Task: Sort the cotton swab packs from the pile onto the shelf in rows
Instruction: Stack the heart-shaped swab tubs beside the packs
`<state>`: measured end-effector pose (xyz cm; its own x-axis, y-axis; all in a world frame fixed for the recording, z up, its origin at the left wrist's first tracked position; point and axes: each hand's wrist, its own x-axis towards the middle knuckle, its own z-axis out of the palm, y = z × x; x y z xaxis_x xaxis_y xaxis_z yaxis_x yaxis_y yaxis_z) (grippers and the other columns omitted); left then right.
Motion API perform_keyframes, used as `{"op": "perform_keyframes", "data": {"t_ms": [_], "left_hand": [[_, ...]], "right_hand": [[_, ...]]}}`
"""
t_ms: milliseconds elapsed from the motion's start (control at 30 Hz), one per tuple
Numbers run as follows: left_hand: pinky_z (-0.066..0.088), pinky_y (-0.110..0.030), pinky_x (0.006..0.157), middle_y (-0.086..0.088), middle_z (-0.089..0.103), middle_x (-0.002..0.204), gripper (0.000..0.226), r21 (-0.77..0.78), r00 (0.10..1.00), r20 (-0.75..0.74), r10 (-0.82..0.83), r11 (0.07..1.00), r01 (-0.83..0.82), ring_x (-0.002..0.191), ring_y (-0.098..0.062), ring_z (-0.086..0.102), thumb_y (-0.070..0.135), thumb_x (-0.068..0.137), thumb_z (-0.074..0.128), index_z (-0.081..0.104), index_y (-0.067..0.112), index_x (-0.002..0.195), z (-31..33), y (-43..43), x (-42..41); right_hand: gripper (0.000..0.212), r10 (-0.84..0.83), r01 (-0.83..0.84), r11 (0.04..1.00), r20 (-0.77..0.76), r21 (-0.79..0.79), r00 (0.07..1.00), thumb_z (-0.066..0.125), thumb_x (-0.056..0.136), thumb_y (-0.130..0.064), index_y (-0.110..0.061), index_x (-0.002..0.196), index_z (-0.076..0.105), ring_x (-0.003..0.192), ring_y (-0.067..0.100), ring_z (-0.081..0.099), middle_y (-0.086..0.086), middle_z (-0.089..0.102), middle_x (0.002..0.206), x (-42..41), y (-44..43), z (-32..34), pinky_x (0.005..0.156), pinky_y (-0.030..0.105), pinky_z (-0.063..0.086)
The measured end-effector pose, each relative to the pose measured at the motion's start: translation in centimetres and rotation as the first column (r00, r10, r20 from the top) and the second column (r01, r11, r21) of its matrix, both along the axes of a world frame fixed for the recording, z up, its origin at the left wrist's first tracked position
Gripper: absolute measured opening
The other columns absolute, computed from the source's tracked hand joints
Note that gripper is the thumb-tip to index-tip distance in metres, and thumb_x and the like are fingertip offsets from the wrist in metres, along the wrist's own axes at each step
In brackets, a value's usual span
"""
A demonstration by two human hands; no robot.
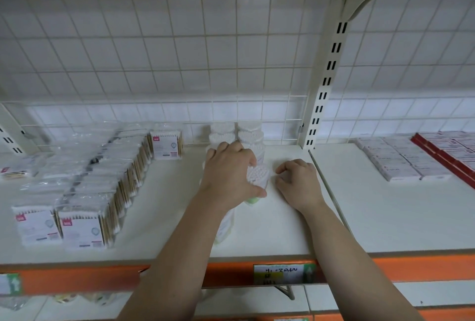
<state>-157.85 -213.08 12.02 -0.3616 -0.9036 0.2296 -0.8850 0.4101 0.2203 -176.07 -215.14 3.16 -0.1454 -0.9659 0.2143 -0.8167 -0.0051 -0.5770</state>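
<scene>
Your left hand point(228, 171) grips a round cotton swab tub point(258, 176), thumb on its near side, swab tips up, long axis roughly upright. Right hand point(298, 181) sits just beside it on the shelf point(282, 230), fingers loosely curled, holding nothing. Stacked tubs point(250, 133) stand straight ahead at the shelf's back edge, and your left hand is nearer to them.

The white square-tiled wall point(180, 37) stands behind a cream wire-grid back panel point(262, 115). A cream slotted metal upright point(326, 81) divides the white shelf board point(282, 230), fronted by an orange edge strip point(231, 273). Lighting is soft and even.
</scene>
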Motion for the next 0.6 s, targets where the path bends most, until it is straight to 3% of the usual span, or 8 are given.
{"op": "perform_keyframes", "data": {"t_ms": [267, 600], "left_hand": [[0.026, -0.031, 0.088, 0.012, 0.051, 0.109, 0.06, 0.012, 0.999, 0.014, 0.045, 0.999, -0.045, 0.11, -0.015, 0.042, 0.049, 0.058, 0.081, 0.056, 0.031, 0.11, 0.3, -0.6, -0.1], [0.027, -0.031, 0.091, 0.011, 0.049, 0.112, 0.06, 0.059, 0.999, -0.021, 0.043, 0.997, -0.042, 0.109, -0.015, 0.044, 0.045, 0.058, 0.083, 0.055, 0.031, 0.109, 0.4, -1.5, -0.1]], "right_hand": [[0.019, -0.004, 0.003, 1.0, -0.017, -0.008, 1.0, 0.062, 0.078, -0.016, -0.016, 0.096, 0.068, 0.107, 0.031, 0.049, 0.003, 0.06, 0.106, 0.0, 0.2, 0.1, 0.08, 0.014, 0.02], [0.025, -0.001, 0.001, 1.0, 0.002, -0.012, 1.0, 0.06, 0.081, -0.015, -0.015, 0.105, 0.066, 0.113, 0.029, 0.046, 0.003, 0.059, 0.112, 0.1, 0.2, 0.2, 0.081, 0.016, 0.024]]}}
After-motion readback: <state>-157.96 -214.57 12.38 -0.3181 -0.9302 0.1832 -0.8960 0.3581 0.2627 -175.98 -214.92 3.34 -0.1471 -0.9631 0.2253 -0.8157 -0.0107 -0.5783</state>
